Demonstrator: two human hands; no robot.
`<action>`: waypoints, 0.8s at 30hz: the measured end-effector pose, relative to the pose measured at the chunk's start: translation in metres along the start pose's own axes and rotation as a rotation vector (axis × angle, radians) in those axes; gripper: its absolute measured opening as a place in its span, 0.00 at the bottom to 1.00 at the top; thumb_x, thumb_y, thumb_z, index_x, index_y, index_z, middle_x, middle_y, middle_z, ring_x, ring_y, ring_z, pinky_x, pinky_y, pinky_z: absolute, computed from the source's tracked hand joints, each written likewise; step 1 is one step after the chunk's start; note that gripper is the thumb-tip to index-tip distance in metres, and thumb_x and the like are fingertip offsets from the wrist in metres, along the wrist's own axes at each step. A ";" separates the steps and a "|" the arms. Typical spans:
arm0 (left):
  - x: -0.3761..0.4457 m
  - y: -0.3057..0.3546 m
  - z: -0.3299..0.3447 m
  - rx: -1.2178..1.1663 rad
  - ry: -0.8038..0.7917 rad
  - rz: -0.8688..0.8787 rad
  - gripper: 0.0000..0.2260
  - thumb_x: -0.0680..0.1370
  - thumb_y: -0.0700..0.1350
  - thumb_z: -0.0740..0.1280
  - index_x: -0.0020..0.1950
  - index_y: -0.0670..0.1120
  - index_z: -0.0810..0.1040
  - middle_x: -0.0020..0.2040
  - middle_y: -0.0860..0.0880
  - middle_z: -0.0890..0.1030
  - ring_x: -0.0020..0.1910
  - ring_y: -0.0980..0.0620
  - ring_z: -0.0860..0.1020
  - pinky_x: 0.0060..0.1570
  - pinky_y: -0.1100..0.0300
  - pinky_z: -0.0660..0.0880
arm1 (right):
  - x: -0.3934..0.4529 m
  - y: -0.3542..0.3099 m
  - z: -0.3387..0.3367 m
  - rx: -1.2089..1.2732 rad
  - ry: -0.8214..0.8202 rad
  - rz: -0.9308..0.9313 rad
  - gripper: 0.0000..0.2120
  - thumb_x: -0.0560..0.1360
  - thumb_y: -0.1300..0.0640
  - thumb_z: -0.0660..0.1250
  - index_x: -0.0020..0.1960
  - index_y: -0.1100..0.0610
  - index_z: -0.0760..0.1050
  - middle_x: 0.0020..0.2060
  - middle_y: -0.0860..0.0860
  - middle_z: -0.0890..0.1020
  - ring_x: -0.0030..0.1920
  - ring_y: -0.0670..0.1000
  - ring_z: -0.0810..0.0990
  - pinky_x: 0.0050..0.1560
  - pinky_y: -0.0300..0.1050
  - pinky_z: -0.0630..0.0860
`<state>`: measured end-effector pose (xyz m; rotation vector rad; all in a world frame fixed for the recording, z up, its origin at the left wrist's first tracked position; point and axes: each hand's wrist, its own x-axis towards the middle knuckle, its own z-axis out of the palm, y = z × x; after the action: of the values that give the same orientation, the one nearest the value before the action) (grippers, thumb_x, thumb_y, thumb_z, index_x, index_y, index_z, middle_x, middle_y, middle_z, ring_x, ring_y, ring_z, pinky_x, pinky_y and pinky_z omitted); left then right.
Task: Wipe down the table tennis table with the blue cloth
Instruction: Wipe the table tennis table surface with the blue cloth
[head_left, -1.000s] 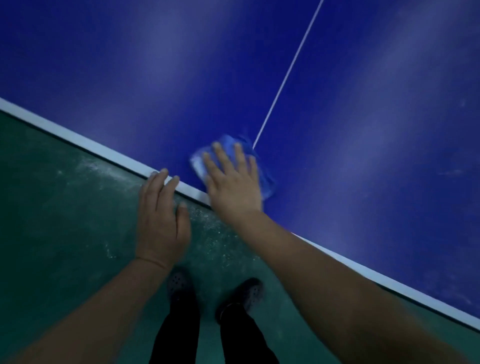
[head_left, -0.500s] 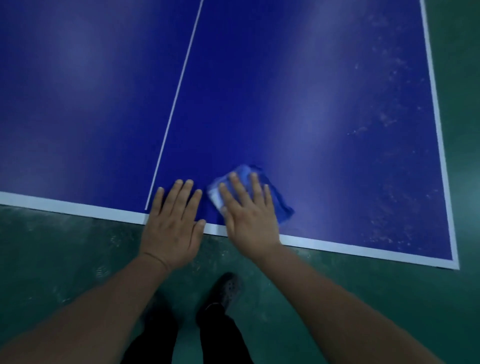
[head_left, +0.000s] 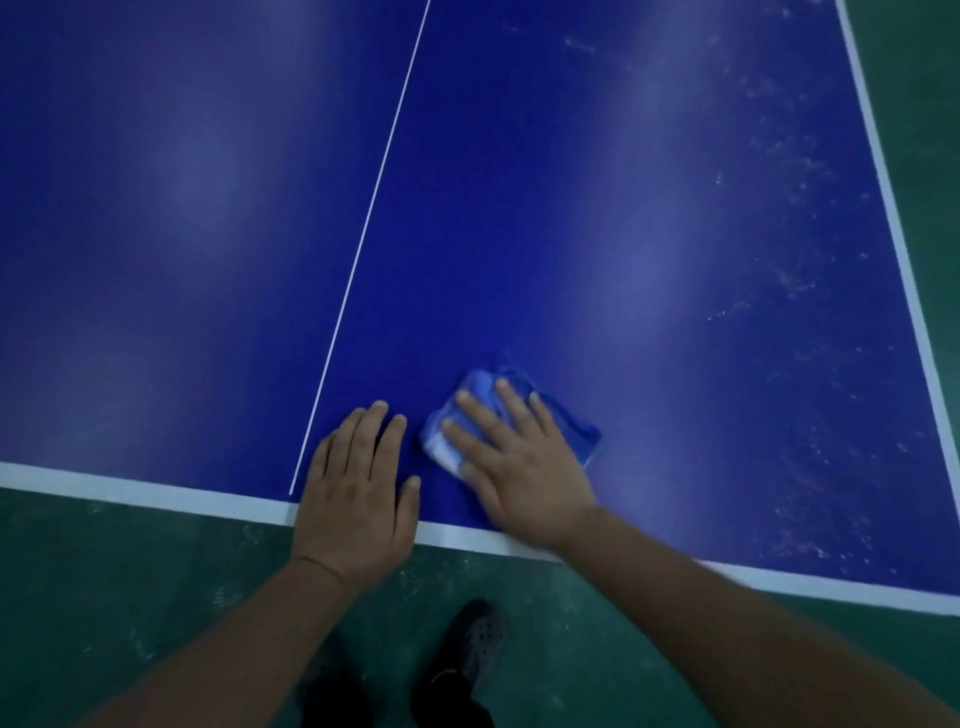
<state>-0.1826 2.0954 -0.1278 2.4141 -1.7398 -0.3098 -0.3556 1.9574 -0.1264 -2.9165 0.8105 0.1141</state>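
Observation:
The blue table tennis table (head_left: 597, 208) fills most of the view, with a thin white centre line and white edge bands. A folded blue cloth (head_left: 574, 434) with a pale corner lies near the table's near edge, just right of the centre line. My right hand (head_left: 514, 462) presses flat on the cloth with straight, spread fingers and covers most of it. Beside it, my left hand (head_left: 358, 493) rests flat on the table's near edge, fingers straight, holding nothing.
White dusty specks (head_left: 800, 291) scatter over the right part of the table near its right edge band (head_left: 893, 223). Green floor (head_left: 130, 587) lies below the near edge and past the right edge. My dark shoes (head_left: 472, 644) stand on it close to the table.
The view swung so the near edge now runs almost level. My right hand and the cloth slid to the right of the centre line and a little farther onto the table; my left hand followed.

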 end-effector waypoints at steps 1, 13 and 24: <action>0.005 -0.001 -0.001 0.019 -0.008 -0.004 0.29 0.81 0.56 0.52 0.78 0.41 0.63 0.79 0.41 0.62 0.78 0.42 0.59 0.75 0.46 0.53 | 0.015 0.021 -0.003 -0.002 0.050 0.079 0.24 0.82 0.46 0.53 0.76 0.48 0.67 0.78 0.52 0.65 0.77 0.65 0.60 0.73 0.70 0.60; 0.011 -0.003 0.002 0.041 -0.078 0.033 0.31 0.83 0.58 0.47 0.79 0.41 0.61 0.81 0.39 0.58 0.80 0.41 0.54 0.76 0.39 0.52 | 0.192 -0.033 -0.020 0.128 0.058 0.193 0.26 0.83 0.47 0.49 0.81 0.47 0.56 0.81 0.49 0.52 0.80 0.63 0.44 0.76 0.68 0.43; 0.011 -0.008 0.005 0.084 -0.130 0.036 0.31 0.83 0.59 0.43 0.80 0.41 0.57 0.81 0.39 0.56 0.81 0.40 0.53 0.75 0.38 0.52 | 0.213 0.208 -0.041 0.008 0.084 0.942 0.31 0.78 0.54 0.56 0.80 0.51 0.55 0.80 0.55 0.54 0.77 0.71 0.49 0.70 0.77 0.50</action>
<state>-0.1734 2.0876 -0.1359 2.4682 -1.8845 -0.4061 -0.2801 1.6666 -0.1260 -2.2746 2.0906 0.0586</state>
